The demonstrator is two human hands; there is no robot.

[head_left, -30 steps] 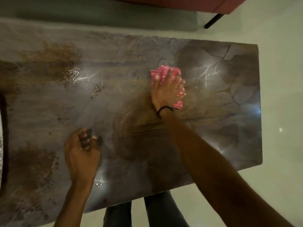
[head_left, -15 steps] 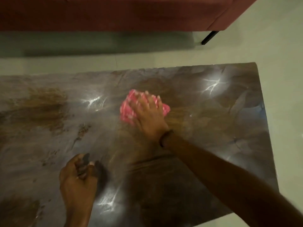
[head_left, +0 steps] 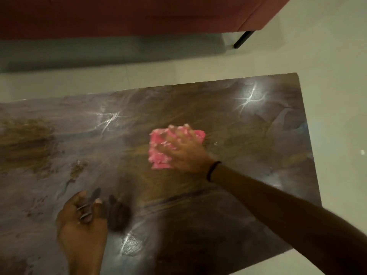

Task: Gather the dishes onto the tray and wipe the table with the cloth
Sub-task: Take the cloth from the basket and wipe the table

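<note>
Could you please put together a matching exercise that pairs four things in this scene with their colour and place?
Things:
1. cloth
2. sofa
3. wristband
4. table

Descriptions:
A. black, on the right wrist
B. glossy brown, under the cloth
C. pink, under the right hand
D. dark red, beyond the table

Pairs: 1-C, 2-D, 3-A, 4-B.

From where I stand, the dark glossy marbled desk [head_left: 262, 139] shows bare top either side of the right hand [head_left: 185, 150], which is pressed flat on a crumpled pink cloth [head_left: 158, 149] mid-desk. The left hand [head_left: 83, 231] blocks the near edge, holding what looks like metal cutlery [head_left: 87, 207]. A strip of pale floor [head_left: 139, 80] lies before the red-brown sofa [head_left: 139, 14].
</note>
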